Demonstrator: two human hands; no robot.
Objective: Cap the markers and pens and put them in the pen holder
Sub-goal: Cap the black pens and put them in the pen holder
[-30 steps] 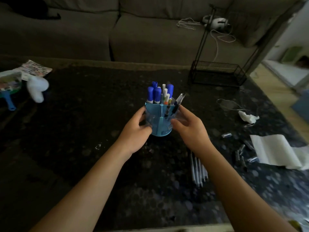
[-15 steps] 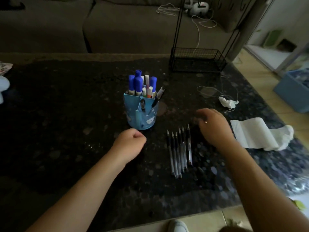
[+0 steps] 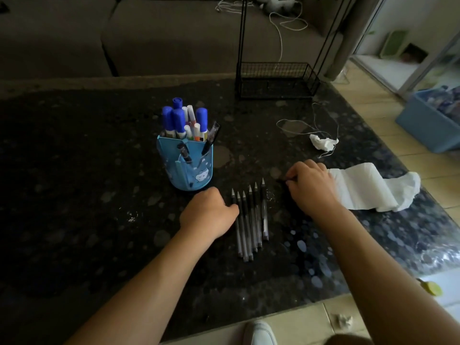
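Six uncapped pens [image 3: 249,220] lie side by side on the dark surface [image 3: 74,195], tips toward 12 o'clock, lined up, I judge, for capping one by one. My left hand [image 3: 209,212] sits curled at their 9 o'clock, thumb against the outermost pen; whether it grips, I cannot tell. My right hand [image 3: 311,188], at 2 o'clock, pinches a small dark piece [image 3: 282,181], likely a cap. The pen holder [image 3: 185,168] stands at 11 o'clock.

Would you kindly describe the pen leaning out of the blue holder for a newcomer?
On the dark table stands a blue pen holder. One pen leans out over its right rim; unlike the upright blue-capped markers behind it, it is slim, dark and tilted.
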